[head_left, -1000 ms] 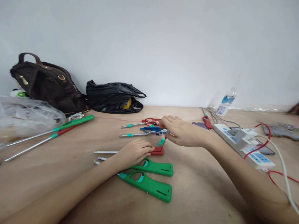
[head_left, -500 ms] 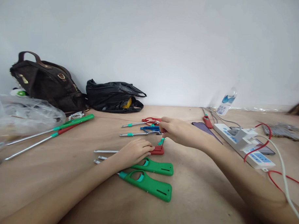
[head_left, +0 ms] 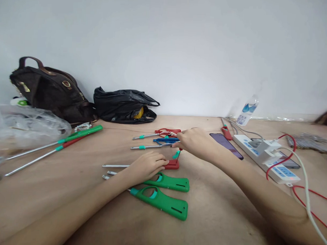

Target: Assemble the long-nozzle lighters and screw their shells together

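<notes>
Red plastic marks the lighter body [head_left: 172,165] that is pinned flat to the table [head_left: 219,210] under the left hand [head_left: 147,166], whose fingers are pressed down over its front part. A thin screwdriver [head_left: 178,156] is held upright by the right hand [head_left: 196,141], pinched between closed fingertips, with its tip set on the rear of that red lighter. The work on this piece is judged to be in progress: the tool is seated, yet the red shell is not seen opened. Just nearer the camera than the red lighter, two green long-nosed lighters [head_left: 163,201] are laid side by side, whole and untouched. Just beyond it, a red one [head_left: 163,132] and a blue one [head_left: 165,140] are lying with their metal tubes pointing left; whether these are finished cannot be told.

Far left of the red lighter, long metal rods with green and red handles [head_left: 71,137] are laid beside a clear plastic bag [head_left: 26,125]. Behind these, a brown handbag [head_left: 49,90] and a black plastic bag [head_left: 123,106] are set against the wall. Right of the red lighter, a dark phone [head_left: 227,140], a white power strip [head_left: 266,158] with red wire [head_left: 285,159] and a water bottle [head_left: 247,111] are seen. Nothing is placed between the hands and the red lighter.
</notes>
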The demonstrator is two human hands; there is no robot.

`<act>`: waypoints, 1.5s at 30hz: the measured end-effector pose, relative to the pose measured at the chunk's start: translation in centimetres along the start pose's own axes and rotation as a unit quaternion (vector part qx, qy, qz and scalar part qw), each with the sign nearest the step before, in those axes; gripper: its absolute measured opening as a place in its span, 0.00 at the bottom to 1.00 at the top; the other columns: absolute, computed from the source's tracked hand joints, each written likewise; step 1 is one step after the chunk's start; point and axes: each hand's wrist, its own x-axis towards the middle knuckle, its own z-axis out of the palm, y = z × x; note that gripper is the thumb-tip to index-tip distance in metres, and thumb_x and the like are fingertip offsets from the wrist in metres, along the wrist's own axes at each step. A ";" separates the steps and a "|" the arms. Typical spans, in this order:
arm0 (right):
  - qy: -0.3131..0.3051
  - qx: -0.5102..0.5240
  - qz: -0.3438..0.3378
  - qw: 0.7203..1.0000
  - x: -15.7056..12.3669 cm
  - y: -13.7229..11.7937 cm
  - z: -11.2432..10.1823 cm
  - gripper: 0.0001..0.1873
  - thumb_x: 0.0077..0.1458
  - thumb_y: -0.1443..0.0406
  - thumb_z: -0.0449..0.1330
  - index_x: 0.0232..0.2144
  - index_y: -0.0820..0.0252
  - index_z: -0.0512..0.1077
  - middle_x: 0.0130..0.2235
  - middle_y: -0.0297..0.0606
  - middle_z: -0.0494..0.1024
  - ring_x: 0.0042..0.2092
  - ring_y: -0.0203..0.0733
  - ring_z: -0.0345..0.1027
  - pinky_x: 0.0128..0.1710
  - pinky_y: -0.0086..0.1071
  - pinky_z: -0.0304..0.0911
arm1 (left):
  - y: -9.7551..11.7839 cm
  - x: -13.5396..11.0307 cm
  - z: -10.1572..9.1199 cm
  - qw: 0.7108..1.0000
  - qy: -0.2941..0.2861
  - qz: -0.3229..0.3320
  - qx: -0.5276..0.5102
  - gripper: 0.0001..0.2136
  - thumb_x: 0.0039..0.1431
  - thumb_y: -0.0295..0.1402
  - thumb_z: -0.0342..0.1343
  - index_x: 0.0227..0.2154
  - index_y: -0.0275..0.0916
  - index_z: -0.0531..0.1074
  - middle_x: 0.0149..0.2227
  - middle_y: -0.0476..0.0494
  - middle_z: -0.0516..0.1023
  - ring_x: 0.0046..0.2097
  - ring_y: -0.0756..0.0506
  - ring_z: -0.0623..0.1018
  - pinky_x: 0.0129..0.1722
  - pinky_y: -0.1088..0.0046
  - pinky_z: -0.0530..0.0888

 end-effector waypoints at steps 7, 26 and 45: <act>-0.006 0.092 -0.079 0.993 -0.7 0.8 -0.2 0.05 0.62 0.68 0.55 0.37 0.64 0.70 0.39 0.44 0.78 0.36 0.40 0.72 0.32 0.28 0.60 | 0.0 -0.1 0.0 1.000 0.004 0.004 0.001 0.10 0.67 0.30 0.49 0.45 0.36 0.74 0.46 0.42 0.77 0.46 0.43 0.76 0.47 0.66 0.72; 0.013 0.025 -0.014 1.000 0.0 0.1 0.3 0.13 0.63 0.60 0.53 0.36 0.65 0.69 0.34 0.48 0.79 0.34 0.46 0.73 0.29 0.32 0.56 | 0.0 0.0 0.0 1.000 0.000 0.001 0.000 0.12 0.68 0.31 0.46 0.44 0.37 0.74 0.44 0.41 0.77 0.45 0.43 0.76 0.46 0.66 0.72; -0.041 0.154 -0.120 0.980 -1.2 0.7 -0.9 0.06 0.59 0.73 0.53 0.36 0.61 0.69 0.38 0.39 0.78 0.36 0.39 0.69 0.31 0.28 0.55 | -0.1 0.0 0.1 1.000 -0.009 -0.005 -0.002 0.11 0.67 0.31 0.48 0.44 0.37 0.75 0.44 0.42 0.77 0.45 0.43 0.76 0.46 0.66 0.72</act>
